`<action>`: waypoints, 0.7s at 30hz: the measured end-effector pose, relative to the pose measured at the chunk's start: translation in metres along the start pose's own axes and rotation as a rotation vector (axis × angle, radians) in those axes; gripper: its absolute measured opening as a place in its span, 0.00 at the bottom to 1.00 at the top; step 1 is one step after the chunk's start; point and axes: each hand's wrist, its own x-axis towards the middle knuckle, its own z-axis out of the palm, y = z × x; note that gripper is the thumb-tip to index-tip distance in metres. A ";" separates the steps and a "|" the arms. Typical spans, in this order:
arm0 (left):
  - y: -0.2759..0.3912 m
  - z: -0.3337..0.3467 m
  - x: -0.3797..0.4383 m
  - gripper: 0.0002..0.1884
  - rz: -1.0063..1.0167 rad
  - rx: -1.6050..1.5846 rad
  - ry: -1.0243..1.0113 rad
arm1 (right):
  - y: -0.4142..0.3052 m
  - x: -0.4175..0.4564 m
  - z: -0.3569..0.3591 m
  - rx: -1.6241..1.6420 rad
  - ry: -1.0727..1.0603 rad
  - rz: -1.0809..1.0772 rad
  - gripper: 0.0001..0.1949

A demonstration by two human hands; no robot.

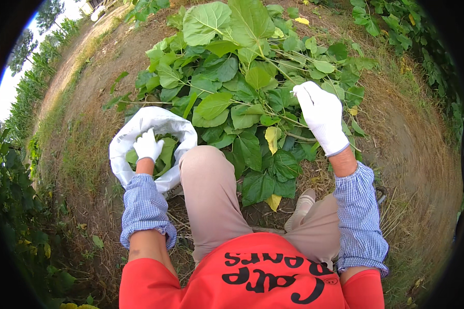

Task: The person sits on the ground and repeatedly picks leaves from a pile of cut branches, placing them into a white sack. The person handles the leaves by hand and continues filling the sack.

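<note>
In a white cotton glove, my left hand (148, 146) is inside the mouth of a white plastic woven sack (120, 133), above loose green leaves (166, 154). Its fingers look apart, with nothing seen in them. My gloved right hand (319, 112) is raised over a heap of cut leafy branches (255, 150), pinching the lower end of a thin stem (276, 66). Large broad leaves (251, 23), which look like mulberry, spread from that stem towards the far side of the heap. The glove covers the stem's very end.
My knee (208, 166) is bent between the sack and the heap. A striped shoe (302, 208) rests by the heap's near edge. Leafy plants grow at the left (7, 185) and far right (421, 42). Dry grass and soil (402, 146) surround the heap.
</note>
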 end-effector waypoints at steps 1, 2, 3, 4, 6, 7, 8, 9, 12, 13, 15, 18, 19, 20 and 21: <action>-0.008 0.012 -0.012 0.45 -0.037 0.123 -0.325 | 0.001 -0.001 0.003 -0.012 0.025 -0.010 0.07; -0.010 0.018 -0.016 0.48 -0.073 0.143 -0.462 | 0.000 0.000 0.001 -0.075 0.040 -0.082 0.07; -0.008 0.016 -0.022 0.44 -0.089 0.096 -0.402 | 0.000 -0.001 -0.001 -0.136 0.043 -0.152 0.06; -0.006 0.010 -0.018 0.40 -0.087 0.076 -0.344 | 0.002 -0.003 -0.002 -0.143 0.021 -0.122 0.06; -0.004 -0.009 -0.010 0.27 -0.071 0.113 -0.164 | 0.003 -0.005 0.001 -0.142 -0.025 -0.068 0.05; -0.006 -0.018 -0.001 0.21 -0.067 0.060 -0.088 | 0.002 -0.004 0.003 -0.163 -0.012 -0.127 0.05; 0.007 -0.046 0.002 0.17 -0.065 0.052 -0.010 | 0.003 -0.005 0.004 -0.188 0.005 -0.179 0.05; -0.009 -0.034 0.010 0.14 0.110 -0.006 0.453 | -0.002 -0.001 0.007 -0.193 0.029 -0.245 0.04; 0.102 -0.162 -0.024 0.11 0.457 -0.177 0.707 | -0.004 -0.009 0.001 -0.252 0.014 -0.270 0.06; 0.128 -0.188 -0.038 0.14 0.638 -0.300 0.847 | -0.007 -0.010 0.001 -0.261 -0.043 -0.214 0.07; 0.164 -0.223 -0.064 0.22 0.857 -0.322 0.901 | -0.013 -0.009 0.004 -0.263 -0.152 -0.113 0.10; 0.198 -0.230 -0.057 0.21 0.963 -0.146 0.877 | -0.017 -0.011 0.007 -0.293 -0.170 -0.139 0.11; 0.205 -0.226 -0.052 0.18 0.946 -0.107 0.873 | -0.016 -0.011 0.005 -0.299 -0.174 -0.150 0.11; 0.208 -0.224 -0.050 0.16 0.934 -0.072 0.786 | -0.012 -0.012 0.007 -0.284 -0.137 -0.188 0.11; 0.212 -0.223 -0.048 0.14 0.924 -0.038 0.699 | -0.009 -0.013 0.006 -0.284 -0.148 -0.182 0.11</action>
